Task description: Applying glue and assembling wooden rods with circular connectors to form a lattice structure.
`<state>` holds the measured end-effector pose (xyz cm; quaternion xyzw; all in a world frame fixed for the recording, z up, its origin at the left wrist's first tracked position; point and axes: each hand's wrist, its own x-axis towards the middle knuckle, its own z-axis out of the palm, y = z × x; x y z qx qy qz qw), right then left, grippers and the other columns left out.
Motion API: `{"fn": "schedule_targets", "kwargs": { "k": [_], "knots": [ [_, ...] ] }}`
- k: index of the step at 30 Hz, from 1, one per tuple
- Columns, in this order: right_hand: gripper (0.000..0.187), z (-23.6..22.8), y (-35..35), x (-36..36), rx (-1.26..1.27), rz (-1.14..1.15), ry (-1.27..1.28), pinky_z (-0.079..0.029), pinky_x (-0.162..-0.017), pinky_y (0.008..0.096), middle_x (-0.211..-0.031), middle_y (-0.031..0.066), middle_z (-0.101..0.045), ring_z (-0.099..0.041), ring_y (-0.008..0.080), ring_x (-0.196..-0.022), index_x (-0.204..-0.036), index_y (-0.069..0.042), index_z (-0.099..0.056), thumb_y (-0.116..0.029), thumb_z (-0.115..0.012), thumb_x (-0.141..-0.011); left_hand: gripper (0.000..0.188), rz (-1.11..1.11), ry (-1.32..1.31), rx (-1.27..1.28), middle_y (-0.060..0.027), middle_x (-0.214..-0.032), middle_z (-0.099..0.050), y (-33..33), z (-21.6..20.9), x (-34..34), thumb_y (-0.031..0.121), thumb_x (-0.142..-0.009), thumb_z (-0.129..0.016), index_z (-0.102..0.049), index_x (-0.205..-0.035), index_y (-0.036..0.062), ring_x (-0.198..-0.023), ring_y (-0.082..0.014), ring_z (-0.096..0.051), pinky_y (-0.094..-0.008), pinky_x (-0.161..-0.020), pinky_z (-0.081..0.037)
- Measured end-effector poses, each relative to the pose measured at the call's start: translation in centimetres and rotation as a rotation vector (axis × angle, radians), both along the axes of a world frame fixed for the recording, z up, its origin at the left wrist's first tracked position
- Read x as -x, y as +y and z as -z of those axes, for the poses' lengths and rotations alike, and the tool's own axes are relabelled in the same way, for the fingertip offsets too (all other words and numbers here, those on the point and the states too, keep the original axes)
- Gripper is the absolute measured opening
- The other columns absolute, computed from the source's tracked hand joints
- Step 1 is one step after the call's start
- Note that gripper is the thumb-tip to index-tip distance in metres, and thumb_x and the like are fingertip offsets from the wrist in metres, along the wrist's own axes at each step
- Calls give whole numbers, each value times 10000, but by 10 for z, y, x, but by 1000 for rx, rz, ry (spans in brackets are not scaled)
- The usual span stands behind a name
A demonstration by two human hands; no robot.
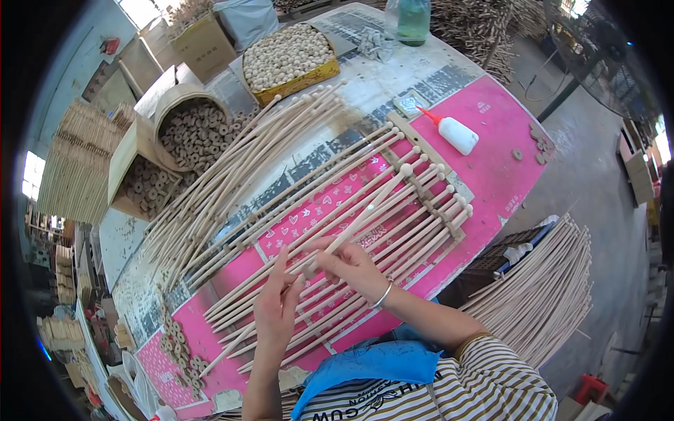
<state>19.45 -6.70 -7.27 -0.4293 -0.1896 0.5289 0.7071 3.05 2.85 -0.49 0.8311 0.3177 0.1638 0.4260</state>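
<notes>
A wooden stick with a ball on its far end (382, 195) slants across a row of similar ball-tipped sticks (393, 245) on a notched wooden rack (449, 224). My right hand (354, 272) closes its thumb and fingers around this stick near its middle. What looks like a small wooden ring (311, 269) sits at those fingertips, partly hidden. Just left of it, my left hand (275, 303) has its fingers curled at the same stick, the index finger raised. The stick's near end passes beneath the left hand toward the table's front.
A white glue bottle with red nozzle (458, 135) lies on the pink sheet (491, 175). Behind are a yellow box of wooden balls (298, 78), a tub of wooden rings (168, 95) and loose sticks (232, 165). More rings (179, 351) lie front left. A stick bundle (540, 288) stands right.
</notes>
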Motion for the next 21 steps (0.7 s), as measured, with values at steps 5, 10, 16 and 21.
{"fn": "schedule_targets", "kwargs": {
  "k": [5, 10, 16, 21],
  "knots": [
    [379, 6, -7, 6, -87, -197, -79, -531, -720, 234, -1000, 5, -723, -638, 55, -844, -1352, -51, -666, -185, -729, -1004, 639, 14, -54, -11, -87, -846, -674, -5, 11, 6, -32, -976, -646, -455, -1579, 58, -735, -138, -635, -286, -712, -526],
    [357, -6, -17, -29, -32, -79, -58, -553, -757, 238, -1022, 24, -733, -657, 71, -833, -1342, -32, -681, -146, -709, -1005, 581, -22, -22, 28, -44, -821, -628, -3, 1, 19, -34, -978, -659, -512, -1536, 34, -735, -90, -577, -241, -708, -495],
    [342, -9, -25, -61, -61, 85, -110, -532, -699, 217, -937, -1, -707, -629, 53, -782, -1279, -15, -710, -197, -749, -991, 476, -96, -29, 116, -17, -852, -627, -1, 3, 35, -28, -983, -676, -602, -1452, 8, -780, -65, -573, -215, -737, -488],
    [380, 8, -30, -65, 15, 107, -129, -532, -696, 228, -916, 4, -698, -627, 71, -769, -1308, -22, -686, -201, -758, -981, 414, -90, 8, 81, -32, -881, -652, -2, 0, 34, -31, -976, -681, -656, -1388, 6, -809, -72, -601, -213, -756, -499]
  ]
}}
